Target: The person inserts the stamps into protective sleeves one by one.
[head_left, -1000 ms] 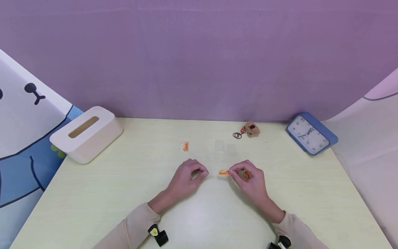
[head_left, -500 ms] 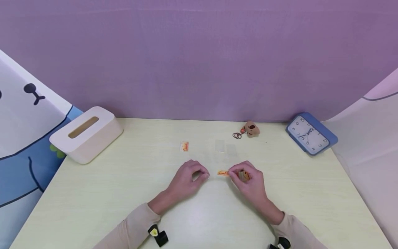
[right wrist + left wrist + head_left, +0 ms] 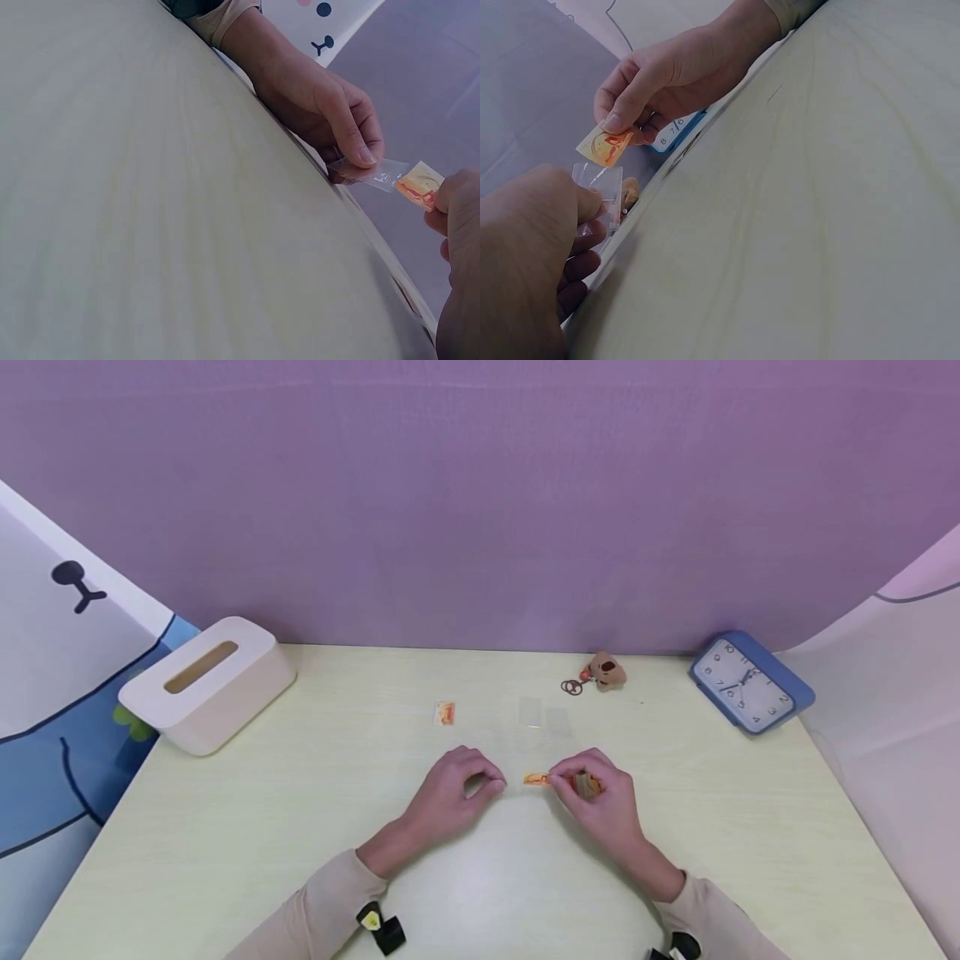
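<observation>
My left hand (image 3: 453,789) pinches a small clear plastic sleeve (image 3: 609,178) between thumb and fingers; its outer end points toward the other hand. Facing it, my right hand (image 3: 603,797) pinches a small orange-and-yellow printed card (image 3: 604,146) by one end. In the right wrist view, the free end of the card (image 3: 420,184) is right at the end of the sleeve (image 3: 386,174). A brownish patch with some orange (image 3: 589,784) shows through the curl of the right hand, mostly hidden by its fingers.
Beyond the hands, another orange card (image 3: 445,713) and two clear rectangular pieces (image 3: 530,712) lie flat on the table (image 3: 300,827). A brown plush keychain (image 3: 606,671) sits at the back edge. A white tissue box (image 3: 240,693) stands left, a blue clock (image 3: 750,681) right.
The right hand has shifted slightly left with the card, narrowing the gap to the left hand. The left hand has moved barely to the right. Things on the table stay put.
</observation>
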{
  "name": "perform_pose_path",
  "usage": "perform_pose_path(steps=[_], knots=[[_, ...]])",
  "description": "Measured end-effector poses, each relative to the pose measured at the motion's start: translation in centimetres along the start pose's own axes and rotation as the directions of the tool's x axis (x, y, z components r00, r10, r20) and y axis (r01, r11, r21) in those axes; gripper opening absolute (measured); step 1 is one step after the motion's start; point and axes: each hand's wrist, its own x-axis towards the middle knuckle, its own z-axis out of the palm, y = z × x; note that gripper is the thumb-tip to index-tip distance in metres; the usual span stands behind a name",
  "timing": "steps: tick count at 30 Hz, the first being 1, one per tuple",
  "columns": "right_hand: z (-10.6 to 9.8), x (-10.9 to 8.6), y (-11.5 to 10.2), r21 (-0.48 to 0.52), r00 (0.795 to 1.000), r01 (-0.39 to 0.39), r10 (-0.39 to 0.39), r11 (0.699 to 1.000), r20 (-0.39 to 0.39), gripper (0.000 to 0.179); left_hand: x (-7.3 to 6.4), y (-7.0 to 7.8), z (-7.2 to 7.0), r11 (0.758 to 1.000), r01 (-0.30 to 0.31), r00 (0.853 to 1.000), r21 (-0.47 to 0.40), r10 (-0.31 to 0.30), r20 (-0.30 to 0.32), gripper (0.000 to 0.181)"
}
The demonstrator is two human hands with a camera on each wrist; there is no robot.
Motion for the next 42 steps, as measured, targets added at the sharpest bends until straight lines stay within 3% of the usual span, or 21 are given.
perform_pose_path(steps=[18, 30, 42], knots=[[0.08, -0.15, 0.19, 0.025, 0.997, -0.004, 0.002, 1.0, 0.078, 0.031, -0.01, -0.15, 0.03, 0.999, -0.029, 1.0, 0.022, 0.029, -0.002, 0.006], [0.07, -0.27, 0.23, -0.032, 0.989, -0.096, 0.099, 0.995, 0.11, 0.026, 0.02, -0.19, -0.08, 0.998, -0.05, 0.999, 0.033, 0.05, -0.001, 0.006], [0.13, -0.35, 0.1, -0.042, 0.983, -0.116, 0.121, 0.992, 0.138, 0.026, -0.1, -0.07, 0.2, 0.996, -0.053, 0.999, 0.071, 0.052, 0.017, 0.004]])
